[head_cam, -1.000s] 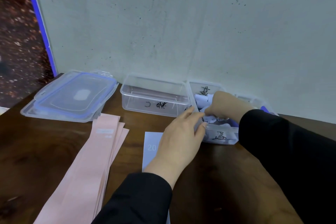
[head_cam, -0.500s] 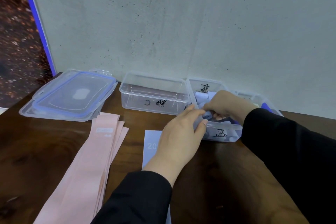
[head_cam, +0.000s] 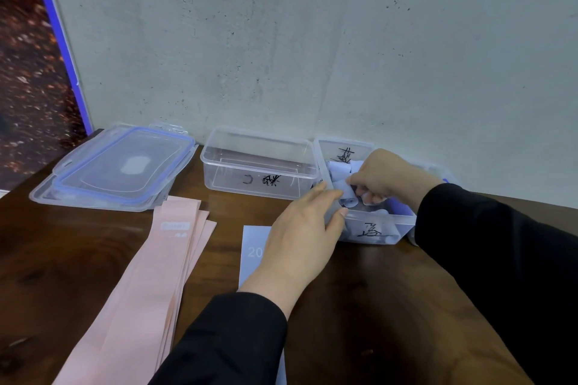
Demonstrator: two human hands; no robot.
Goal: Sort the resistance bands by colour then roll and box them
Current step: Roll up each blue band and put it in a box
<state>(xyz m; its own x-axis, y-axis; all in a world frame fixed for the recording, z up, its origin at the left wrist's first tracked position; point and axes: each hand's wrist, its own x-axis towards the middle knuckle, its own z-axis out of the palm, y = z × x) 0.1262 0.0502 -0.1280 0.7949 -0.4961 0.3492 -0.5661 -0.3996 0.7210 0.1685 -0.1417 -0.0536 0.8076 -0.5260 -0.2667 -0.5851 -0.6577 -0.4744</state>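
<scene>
A dark wooden counter ran up to a pale, speckled wall. On its left side lay a fanned stack of flat pink bands, reaching from the near edge up toward a pile of clear lids, the top one edged in blue, at the far left. Against the wall, near the middle, stood a clear box with black marks on its front wall and nothing visible inside. Just to its right, touching or nearly so, stood a second clear box, also marked in black, holding several rolled lilac bands. Part of another clear container showed behind the right forearm, too hidden to describe.

Both arms wore black sleeves. The left hand lay over the near left corner of the lilac box, fingers fairly straight and together, with the thumb tip against the box's front wall and the fingertips at its rim; it steadied the box rather than curling round anything. Under that hand and forearm lay a flat lilac band on the counter, printed with a pale "20" near its far end, its near end showing again beside the left sleeve.

The right hand reached into the lilac box from the right, fingers curled downward and pinching a small lilac roll just above the other rolls, close to the left hand's fingertips.
</scene>
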